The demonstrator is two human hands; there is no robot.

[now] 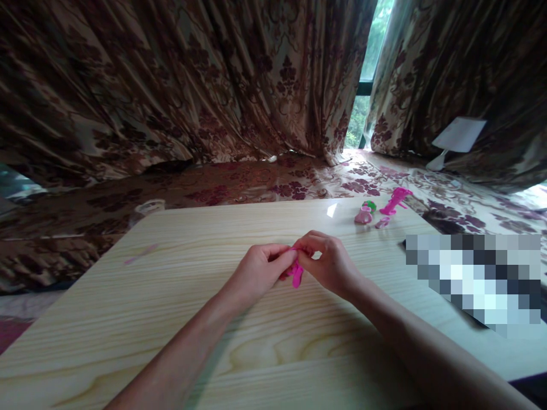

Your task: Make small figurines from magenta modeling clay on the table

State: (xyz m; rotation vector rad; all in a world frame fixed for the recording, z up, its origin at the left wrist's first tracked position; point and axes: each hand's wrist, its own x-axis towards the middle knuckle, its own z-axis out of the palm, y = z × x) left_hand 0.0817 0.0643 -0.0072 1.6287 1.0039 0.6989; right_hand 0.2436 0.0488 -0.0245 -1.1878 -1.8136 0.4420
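Over the middle of the table, my left hand (pixel 267 263) and my right hand (pixel 327 256) meet at the fingertips. Both are closed in a pinch on a small bright pink plastic piece (pixel 297 275). Its lower end hangs below the fingers, rounded at the tip. The upper part is mostly hidden by my fingers and thumbs, so I cannot tell what kind of thing it is.
On the far right of the wooden table (pixel 179 296) lie a pink plastic piece (pixel 395 200), a pale pink piece (pixel 363 215), a green piece (pixel 369 205) and a smaller pink bit (pixel 383 222). A blurred-out object (pixel 474 282) lies right. Beyond stands a white lamp (pixel 459 135).
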